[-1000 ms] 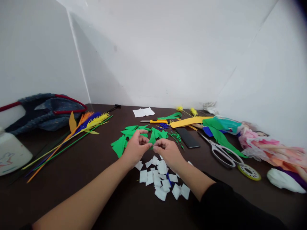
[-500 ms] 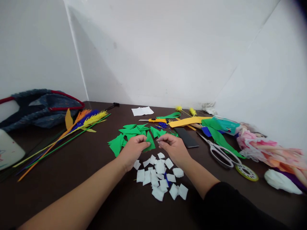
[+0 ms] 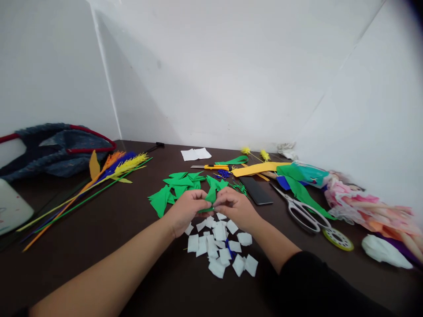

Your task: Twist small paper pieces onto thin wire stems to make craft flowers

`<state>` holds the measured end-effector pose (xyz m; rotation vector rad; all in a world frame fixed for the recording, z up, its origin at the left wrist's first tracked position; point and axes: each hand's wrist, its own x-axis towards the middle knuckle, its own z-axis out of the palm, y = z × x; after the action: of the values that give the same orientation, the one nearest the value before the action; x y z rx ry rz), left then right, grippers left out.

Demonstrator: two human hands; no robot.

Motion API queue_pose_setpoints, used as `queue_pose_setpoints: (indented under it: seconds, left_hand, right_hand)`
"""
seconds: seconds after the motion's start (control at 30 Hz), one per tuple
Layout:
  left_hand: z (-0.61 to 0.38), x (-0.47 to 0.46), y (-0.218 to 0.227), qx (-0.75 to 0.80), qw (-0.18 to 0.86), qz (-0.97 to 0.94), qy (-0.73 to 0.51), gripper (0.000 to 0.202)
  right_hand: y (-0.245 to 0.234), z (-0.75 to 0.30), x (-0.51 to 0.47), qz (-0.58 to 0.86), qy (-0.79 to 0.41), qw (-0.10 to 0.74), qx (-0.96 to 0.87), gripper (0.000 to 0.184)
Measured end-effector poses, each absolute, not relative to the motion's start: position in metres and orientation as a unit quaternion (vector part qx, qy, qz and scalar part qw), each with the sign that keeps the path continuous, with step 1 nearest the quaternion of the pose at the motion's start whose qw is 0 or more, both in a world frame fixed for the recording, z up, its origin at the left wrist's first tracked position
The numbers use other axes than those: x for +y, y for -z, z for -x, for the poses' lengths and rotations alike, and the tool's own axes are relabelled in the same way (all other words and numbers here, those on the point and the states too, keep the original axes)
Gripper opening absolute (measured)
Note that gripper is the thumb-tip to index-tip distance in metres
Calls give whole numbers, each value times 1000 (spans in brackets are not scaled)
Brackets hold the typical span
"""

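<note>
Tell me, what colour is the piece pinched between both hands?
Green; the piece shows best in the head view.

White-handled scissors (image 3: 306,210) lie at three o'clock, a yellow craft knife (image 3: 211,167) at twelve, feathered stems (image 3: 99,176) at nine, a doll (image 3: 370,207) far right.

Both forearms reaching forward, left hand (image 3: 185,210) and right hand (image 3: 235,208) fingertips meeting, pinched shut

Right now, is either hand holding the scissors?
No. The scissors lie on the table right of both hands, which pinch a green piece.
</note>
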<state>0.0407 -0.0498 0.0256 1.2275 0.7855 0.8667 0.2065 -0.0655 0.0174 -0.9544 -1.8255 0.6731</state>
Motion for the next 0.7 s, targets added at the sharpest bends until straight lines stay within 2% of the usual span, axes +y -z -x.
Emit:
queue_pose_setpoints:
  seconds: [0.23,0.5,0.7]
  left_hand:
    - [-38,-48,-19,327,638,-586,-377,12]
    - [-37,-53,-29,296,661,-542,-427,17]
    - [-36,-55,-33,271,689,-509,-439,19]
  right_hand:
    - [-11,-204,-67,410,-372,490,-674,8]
    - [-6,-193,-67,366,-483,576,-548,14]
    - [-10,-184,-75,380,-452,601,-539,9]
